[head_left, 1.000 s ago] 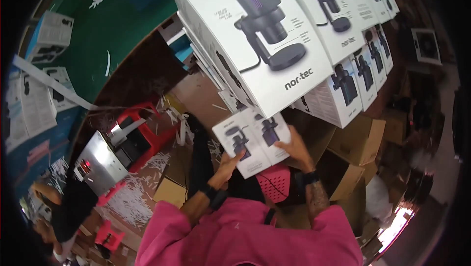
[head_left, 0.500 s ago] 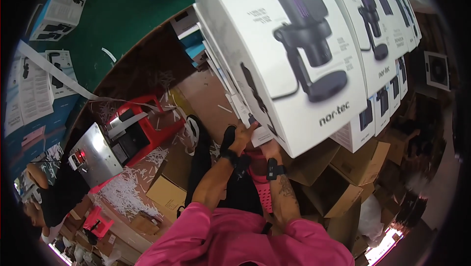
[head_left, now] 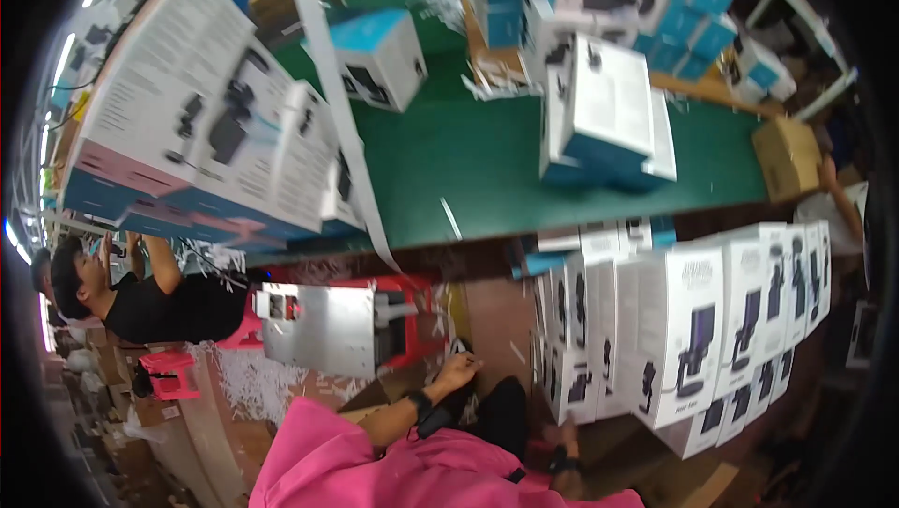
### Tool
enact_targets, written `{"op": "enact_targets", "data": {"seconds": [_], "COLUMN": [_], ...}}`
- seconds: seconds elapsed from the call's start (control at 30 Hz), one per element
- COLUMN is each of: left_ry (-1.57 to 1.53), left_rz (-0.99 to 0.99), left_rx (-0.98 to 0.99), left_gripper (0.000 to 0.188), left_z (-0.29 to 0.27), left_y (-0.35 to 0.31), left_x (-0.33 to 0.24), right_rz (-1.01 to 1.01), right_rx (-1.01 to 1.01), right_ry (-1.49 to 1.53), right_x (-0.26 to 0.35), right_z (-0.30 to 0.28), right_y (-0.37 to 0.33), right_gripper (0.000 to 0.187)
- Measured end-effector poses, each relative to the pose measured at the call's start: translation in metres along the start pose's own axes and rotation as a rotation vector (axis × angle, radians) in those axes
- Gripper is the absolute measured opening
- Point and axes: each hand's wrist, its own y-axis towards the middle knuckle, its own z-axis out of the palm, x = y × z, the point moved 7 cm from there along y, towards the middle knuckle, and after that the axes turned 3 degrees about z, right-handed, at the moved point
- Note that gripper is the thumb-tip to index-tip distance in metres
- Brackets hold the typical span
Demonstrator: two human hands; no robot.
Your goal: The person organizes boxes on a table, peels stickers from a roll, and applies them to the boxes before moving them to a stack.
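Two hands show low down. The left hand [head_left: 459,372] rests with loose, open fingers near the stacked white cardboard boxes [head_left: 674,339]; the right hand [head_left: 562,459] is mostly hidden, grip unclear. Farther off, blue-and-white boxes [head_left: 609,115] on the green table [head_left: 449,152] could topple if bumped.

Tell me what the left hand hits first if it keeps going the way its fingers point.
Probably the nearest white product box in the row; the left hand points right toward it, though depth is unclear.
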Motion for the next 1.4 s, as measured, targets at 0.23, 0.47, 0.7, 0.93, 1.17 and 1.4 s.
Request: {"op": "enact_targets", "data": {"seconds": [0.23, 0.47, 0.7, 0.93, 1.17, 1.4], "left_ry": [-0.282, 0.349, 0.706, 0.361, 0.094, -1.679], "left_rz": [0.523, 0.598, -0.075, -0.276, 0.081, 0.030], "left_rx": [-0.694, -1.398, -1.643, -1.125, -1.327, -0.586], "left_gripper": [0.032, 0.047, 0.069, 0.081, 0.066, 0.054], "left_z": [-0.293, -0.558, -0.721, -0.739, -0.552, -0.281], "left_y": [0.043, 0.158, 0.243, 0.229, 0.143, 0.075], "left_x": [-0.240, -0.407, -0.360, -0.307, -0.306, -0.134], "right_rz": [-0.702, -0.934, -0.556, -0.045, -0.529, -0.907], "right_rx": [0.421, 0.681, 0.917, 0.844, 0.883, 0.571], "right_ry": [-0.755, -0.584, -0.471, -0.386, -0.071, -0.893], "right_x": [0.165, 0.334, 0.394, 0.389, 0.442, 0.368], "right_z": [0.362, 0.691, 0.869, 0.889, 0.753, 0.562], "right_y": [-0.130, -0.223, -0.218, -0.194, -0.201, -0.190], "right_gripper": [0.033, 0.049, 0.081, 0.108, 0.046, 0.056]}}
